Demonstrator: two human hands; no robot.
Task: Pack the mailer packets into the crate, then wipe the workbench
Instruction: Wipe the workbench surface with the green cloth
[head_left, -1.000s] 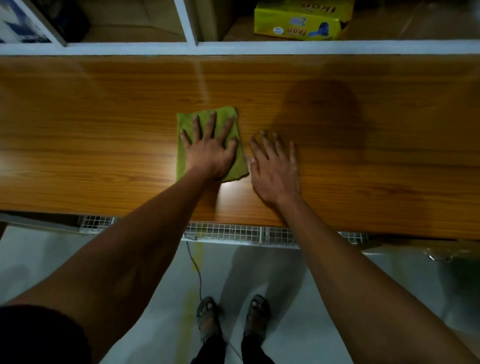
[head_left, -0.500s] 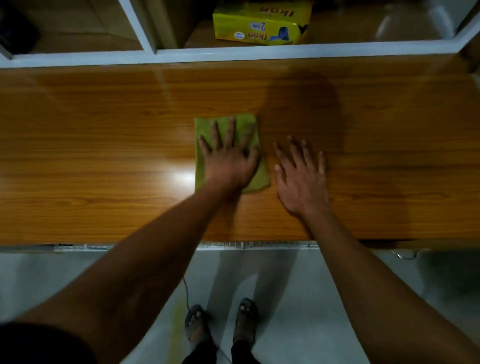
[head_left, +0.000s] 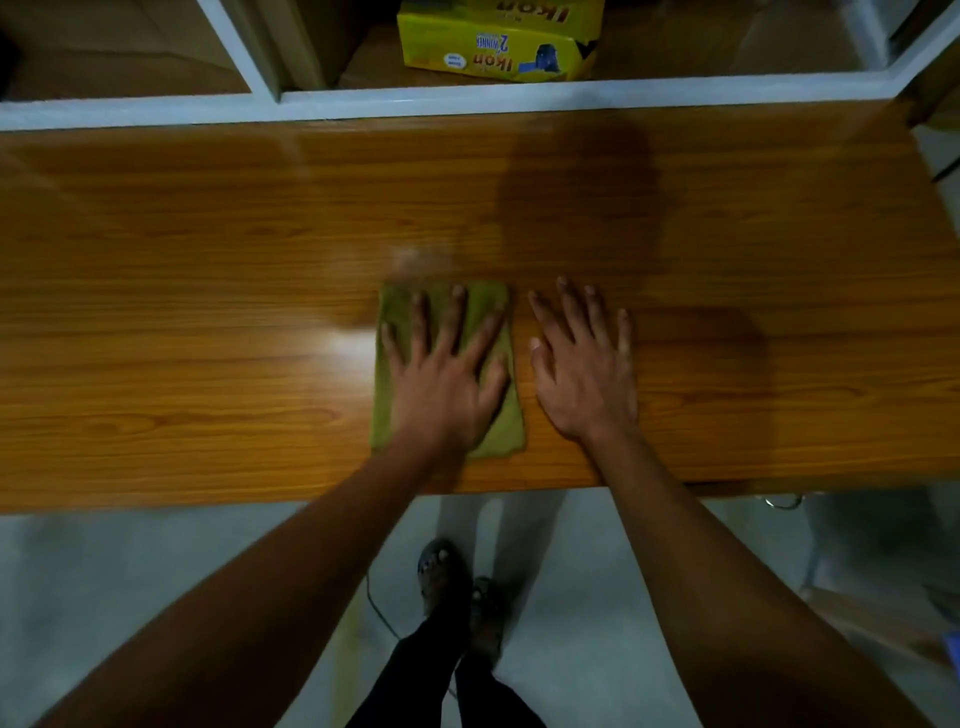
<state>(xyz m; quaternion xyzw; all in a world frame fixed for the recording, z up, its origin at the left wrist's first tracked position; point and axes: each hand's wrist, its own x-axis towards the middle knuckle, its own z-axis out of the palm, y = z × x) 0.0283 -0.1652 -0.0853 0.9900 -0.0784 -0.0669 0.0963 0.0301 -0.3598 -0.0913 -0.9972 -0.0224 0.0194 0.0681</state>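
Observation:
A folded green cloth (head_left: 390, 410) lies flat on the wooden workbench (head_left: 182, 312), near its front edge and about mid-width. My left hand (head_left: 447, 379) presses down on the cloth with fingers spread. My right hand (head_left: 584, 374) rests flat on the bare wood just to the right of the cloth, fingers apart, holding nothing. No mailer packets or crate appear in this view.
A white-framed shelf unit (head_left: 467, 98) runs along the back of the bench, with a yellow box (head_left: 498, 41) on its shelf. Below the front edge is a grey floor (head_left: 130, 571) with my feet and a thin cable.
My left hand has slid the cloth toward the front edge of the bench and to the right along it. My right hand has moved the same way beside it.

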